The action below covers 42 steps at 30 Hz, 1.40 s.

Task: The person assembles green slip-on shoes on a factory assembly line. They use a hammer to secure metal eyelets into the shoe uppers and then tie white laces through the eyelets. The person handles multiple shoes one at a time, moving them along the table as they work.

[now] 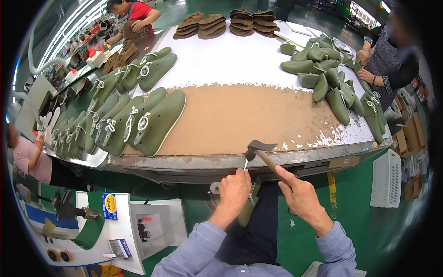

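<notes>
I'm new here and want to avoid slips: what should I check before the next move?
1. Hammer gripped by its handle in the right hand: ok.
2. Thin metal rod held in the left hand: ok.
3. Left fingers apart from the hammer's head: ok.
4. Rod's lower end set against the green shoe form: cannot tell.
5. Co-worker's hands away from the hammer: ok, far right.

Green floor (pixel 353 203), yellow stripe (pixel 332 191). Strip lights (pixel 61 35) upper left; bright windows (pixel 362 14) upper right. Wide worktop (pixel 240 113), metal-edged, part white, part brown. White cabinet (pixel 126 218) lower left; white crate (pixel 386 177), cardboard boxes (pixel 414 131) right.
</notes>
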Available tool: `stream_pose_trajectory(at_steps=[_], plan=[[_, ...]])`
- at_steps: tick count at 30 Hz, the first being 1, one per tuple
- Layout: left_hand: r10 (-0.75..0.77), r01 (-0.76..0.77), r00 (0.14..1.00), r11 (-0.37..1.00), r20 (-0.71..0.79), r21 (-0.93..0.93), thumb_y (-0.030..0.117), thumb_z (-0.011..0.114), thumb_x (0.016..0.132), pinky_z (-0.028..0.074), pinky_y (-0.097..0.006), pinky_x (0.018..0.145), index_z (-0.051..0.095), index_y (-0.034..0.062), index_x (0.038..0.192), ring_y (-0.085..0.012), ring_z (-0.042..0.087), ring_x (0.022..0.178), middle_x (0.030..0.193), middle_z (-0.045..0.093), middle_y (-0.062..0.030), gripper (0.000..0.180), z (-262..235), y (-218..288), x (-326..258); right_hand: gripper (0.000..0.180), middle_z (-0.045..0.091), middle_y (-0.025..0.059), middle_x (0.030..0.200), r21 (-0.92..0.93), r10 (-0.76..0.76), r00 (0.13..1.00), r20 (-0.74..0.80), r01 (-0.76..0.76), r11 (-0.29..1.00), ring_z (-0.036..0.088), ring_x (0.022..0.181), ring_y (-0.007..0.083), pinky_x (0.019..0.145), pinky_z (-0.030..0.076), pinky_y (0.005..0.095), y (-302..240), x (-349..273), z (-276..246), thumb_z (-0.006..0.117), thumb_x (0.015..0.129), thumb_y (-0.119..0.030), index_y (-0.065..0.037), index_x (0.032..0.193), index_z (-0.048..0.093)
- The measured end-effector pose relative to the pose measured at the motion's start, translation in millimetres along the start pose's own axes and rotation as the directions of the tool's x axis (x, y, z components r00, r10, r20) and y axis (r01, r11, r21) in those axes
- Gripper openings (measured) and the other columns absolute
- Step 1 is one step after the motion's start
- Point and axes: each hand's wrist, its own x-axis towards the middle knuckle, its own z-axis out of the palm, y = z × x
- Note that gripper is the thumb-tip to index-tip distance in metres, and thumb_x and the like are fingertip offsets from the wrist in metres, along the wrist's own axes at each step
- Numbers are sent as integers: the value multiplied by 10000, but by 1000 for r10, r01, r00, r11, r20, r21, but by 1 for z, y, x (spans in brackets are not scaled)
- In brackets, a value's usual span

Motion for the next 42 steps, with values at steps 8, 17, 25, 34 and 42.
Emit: stream_pose_trajectory(at_steps=[8, 17, 25, 34, 42], plan=[[-22, 27, 996, 998, 83, -58, 235, 548, 1007, 524, -581, 649, 635, -16, 787, -516, 642, 681, 692, 644, -292, 345, -4, 4, 5, 446, 725, 214, 1064, 173, 37, 999, -28, -31, 984, 721, 892, 383, 713, 589, 417, -19, -12, -8, 701, 929, -77, -114, 1365, 617], [2, -1, 993, 1000, 115, -9, 237, 517, 1025, 513, -545, 662, 666, -22, 817, -484, 650, 698, 719, 661, -266, 364, -7, 7, 1, 521, 650, 156, 706, 79, 29, 999, -41, -26, 997, 662, 607, 389, 538, 553, 499, 4, -15, 0, 629, 988, -229, -296, 1483, 479], [-37, 495, 862, 280, 506, -823, 323, 508, 1072, 334, -271, 469, 597, 79, 856, -97, 404, 425, 533, 450, 23, 338, -47, 28, 6, 397, 619, 124, 879, -510, 22, 954, -300, -180, 841, 641, 811, 326, 711, 494, 446, 57, 25, -24, 630, 931, -98, -218, 1309, 636], [493, 164, 869, -200, 45, -966, 223, 492, 1084, 324, -265, 534, 569, 85, 992, -82, 371, 478, 602, 393, 42, 183, -260, 142, 78, 267, 677, 150, 1038, 442, 107, 918, -382, 79, 894, 654, 968, 305, 861, 501, 375, -9, -2, 5, 610, 1012, -180, -20, 1217, 668], [466, -466, 805, 116, -366, -877, 247, 491, 1095, 412, -267, 635, 534, -40, 1166, -111, 522, 689, 737, 498, -11, 298, -341, 182, 236, 342, 700, 90, 1017, 742, 245, 888, -389, 144, 655, 639, 948, 157, 847, 507, 304, -50, 20, -36, 525, 1083, -242, 24, 1258, 651]])
